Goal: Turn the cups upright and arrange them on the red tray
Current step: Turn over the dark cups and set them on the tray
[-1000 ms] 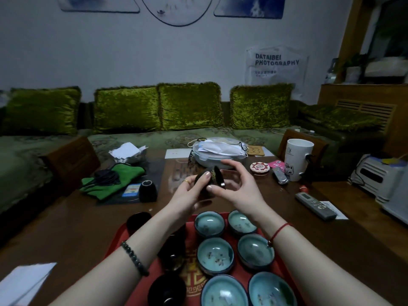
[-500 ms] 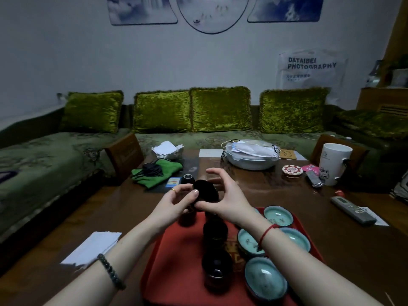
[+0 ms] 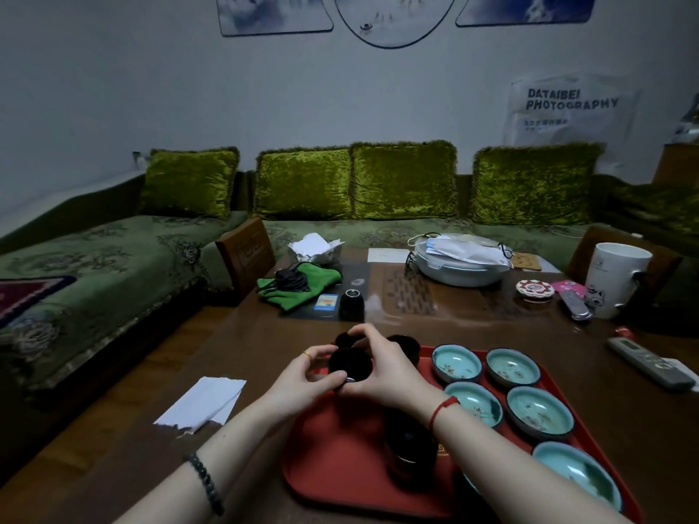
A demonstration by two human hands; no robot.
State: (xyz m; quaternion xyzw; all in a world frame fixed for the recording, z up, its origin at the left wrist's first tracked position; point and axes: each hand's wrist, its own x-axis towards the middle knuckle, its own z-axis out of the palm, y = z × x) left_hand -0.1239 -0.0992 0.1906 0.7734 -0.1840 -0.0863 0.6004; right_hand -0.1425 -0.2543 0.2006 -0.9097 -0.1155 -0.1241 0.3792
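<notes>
A red tray (image 3: 333,459) lies on the brown table in front of me. My left hand (image 3: 302,383) and my right hand (image 3: 382,372) together grip a small black cup (image 3: 350,366) just above the tray's far left corner. Two more black cups (image 3: 406,347) stand right behind my hands, partly hidden. A tall black cup (image 3: 406,444) stands mid-tray under my right wrist. Several upright teal-glazed cups (image 3: 539,412) fill the tray's right side.
Another black cup (image 3: 351,304) stands alone on the table beyond the tray. A green cloth (image 3: 299,289), a lidded bowl (image 3: 459,266), a white mug (image 3: 614,279), two remotes (image 3: 646,364) and a white paper (image 3: 204,404) lie around. A green sofa runs behind.
My hands have come down and toward me with the black cup, from over the table to just above the tray's far left corner. The camera view has swung left.
</notes>
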